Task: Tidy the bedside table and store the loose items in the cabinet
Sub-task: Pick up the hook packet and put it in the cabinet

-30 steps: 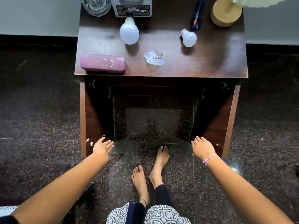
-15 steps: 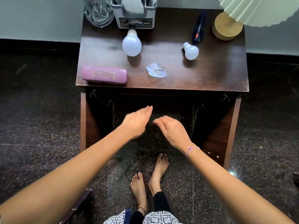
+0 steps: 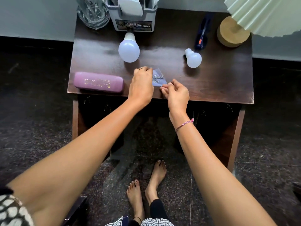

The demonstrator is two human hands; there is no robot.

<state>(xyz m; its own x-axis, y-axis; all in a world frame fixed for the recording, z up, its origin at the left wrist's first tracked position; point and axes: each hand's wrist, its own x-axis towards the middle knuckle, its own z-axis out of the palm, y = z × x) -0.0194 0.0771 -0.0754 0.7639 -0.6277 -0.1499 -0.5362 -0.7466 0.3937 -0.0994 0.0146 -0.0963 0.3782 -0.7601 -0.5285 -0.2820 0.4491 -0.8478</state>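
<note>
- Both hands have risen from in front of the open cabinet (image 3: pixel 211 118), where they hovered half a second earlier, to the top of the bedside table (image 3: pixel 219 82), meeting at a small clear packet (image 3: pixel 158 78) of metal clips.
- The packet lies near the table's front edge, about midway along it; whether it has left the wood cannot be told.
- The left hand (image 3: pixel 141 84), a ring (image 3: pixel 141 68) on one finger, covers the packet's left side, its fingers curled down onto the far-left corner.
- The right hand (image 3: pixel 176 93) pinches the packet's near-right corner between thumb and forefinger, the other fingers loosely bent; a pink braided bracelet (image 3: pixel 184 124) circles the wrist.
- Left of the packet, beyond the left hand, a purple case (image 3: pixel 98 82) lies flat along the front edge.
- Behind the packet and a little left rests a large white bulb (image 3: pixel 129 49), its base towards a grey organiser (image 3: pixel 133 15) at the back.
- Behind the packet to the right lies a small white bulb (image 3: pixel 193 59), with a blue pen-like tool (image 3: pixel 202 38) farther back.
- Far back left of the packet stands a cut-glass vase (image 3: pixel 93 12); far back right, a lamp's wooden base (image 3: pixel 232 32) under a pleated shade (image 3: pixel 263 15).
- Below the packet, the cabinet stands open, its inside dark.
- Nearer than the packet, the person's bare feet (image 3: pixel 146 185) stand on the speckled dark floor (image 3: pixel 32 128).
</note>
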